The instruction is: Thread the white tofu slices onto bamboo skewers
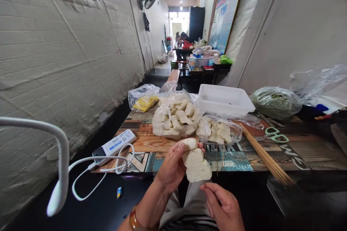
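Observation:
My left hand (173, 166) is closed around the top one of several pale, bread-like slices (199, 170), which hang in a row above my lap. Below them, my right hand (221, 200) pinches the end of a thin skewer (204, 186); most of its length is hidden by the slices. On the table ahead, a clear plastic bag (176, 119) lies open with many similar pale slices. Beside it on the right, a second bag (217, 130) holds skewered slices, their sticks pointing toward me.
A bundle of bamboo skewers (264, 153) crosses the table's right side near green-handled scissors (273, 135). Behind stand a white plastic tub (226, 99) and a bag of greens (276, 103). A power bank (115, 146) with a white cable (78, 195) lies left.

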Motion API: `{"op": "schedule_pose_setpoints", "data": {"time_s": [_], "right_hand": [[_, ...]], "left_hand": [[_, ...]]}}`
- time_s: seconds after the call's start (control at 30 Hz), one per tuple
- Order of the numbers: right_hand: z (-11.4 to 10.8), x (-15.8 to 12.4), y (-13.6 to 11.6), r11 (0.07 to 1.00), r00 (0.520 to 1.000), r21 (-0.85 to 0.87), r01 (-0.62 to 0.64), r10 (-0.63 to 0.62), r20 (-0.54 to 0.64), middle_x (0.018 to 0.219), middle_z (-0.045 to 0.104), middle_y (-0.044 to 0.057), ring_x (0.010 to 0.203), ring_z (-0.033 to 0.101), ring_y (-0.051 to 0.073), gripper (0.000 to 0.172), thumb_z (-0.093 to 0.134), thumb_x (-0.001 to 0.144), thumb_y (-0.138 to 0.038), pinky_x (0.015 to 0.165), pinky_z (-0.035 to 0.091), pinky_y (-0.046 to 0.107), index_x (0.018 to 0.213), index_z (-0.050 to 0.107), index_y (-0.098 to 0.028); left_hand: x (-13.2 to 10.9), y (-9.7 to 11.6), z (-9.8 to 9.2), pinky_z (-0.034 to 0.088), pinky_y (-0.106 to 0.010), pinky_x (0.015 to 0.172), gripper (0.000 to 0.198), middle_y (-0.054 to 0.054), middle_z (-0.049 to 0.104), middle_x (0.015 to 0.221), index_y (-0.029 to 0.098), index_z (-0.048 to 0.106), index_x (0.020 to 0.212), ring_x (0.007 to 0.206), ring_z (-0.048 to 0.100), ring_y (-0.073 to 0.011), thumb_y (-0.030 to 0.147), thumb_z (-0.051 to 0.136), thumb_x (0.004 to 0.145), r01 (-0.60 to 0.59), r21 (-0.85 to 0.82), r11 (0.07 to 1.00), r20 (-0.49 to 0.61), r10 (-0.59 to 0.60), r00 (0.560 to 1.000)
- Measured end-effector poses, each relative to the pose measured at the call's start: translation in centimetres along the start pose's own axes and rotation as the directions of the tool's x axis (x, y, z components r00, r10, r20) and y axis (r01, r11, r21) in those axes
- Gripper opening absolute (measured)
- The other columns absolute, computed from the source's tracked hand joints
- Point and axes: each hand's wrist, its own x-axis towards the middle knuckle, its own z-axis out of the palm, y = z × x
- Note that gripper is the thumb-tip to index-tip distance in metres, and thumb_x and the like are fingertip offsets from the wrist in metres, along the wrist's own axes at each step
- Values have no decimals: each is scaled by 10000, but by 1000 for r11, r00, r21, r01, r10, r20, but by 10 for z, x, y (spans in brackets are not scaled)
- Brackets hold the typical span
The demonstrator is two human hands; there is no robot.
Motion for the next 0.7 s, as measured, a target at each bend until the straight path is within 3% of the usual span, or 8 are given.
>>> {"op": "schedule_pose_setpoints", "data": {"time_s": [0.17,0.43,0.6,0.7], "right_hand": [[-4,-1,1,998,1000,-57,-10,9,-18,425,456,-58,380,445,108,359,539,903,-460,444,393,211,808,755,-190],[-9,-1,-2,998,995,-26,-57,55,-79,429,426,-56,388,409,101,384,568,878,-497,428,366,207,729,737,-186],[-14,1,-6,994,990,32,-104,106,-89,442,428,-55,398,386,97,391,570,870,-509,427,337,214,731,732,-182],[-22,2,-9,990,982,44,-135,139,-131,443,440,-54,396,390,97,373,593,852,-511,422,331,219,744,731,-182]], "left_hand": [[7,-12,6,533,-263,661,355,-153,740,924,79,708,962,729,668,-177,393,716,797,2,52,999,-36,0,999],[13,-27,18,530,-271,660,307,-102,745,822,117,715,895,711,686,-191,379,770,745,19,35,999,-92,-16,996],[19,-32,21,521,-278,649,339,-111,743,863,123,714,907,713,681,-195,415,766,743,52,57,997,-61,-49,997],[25,-32,19,516,-301,701,426,-127,733,965,137,700,1020,780,680,-211,457,755,745,56,83,995,0,-56,998]]}}
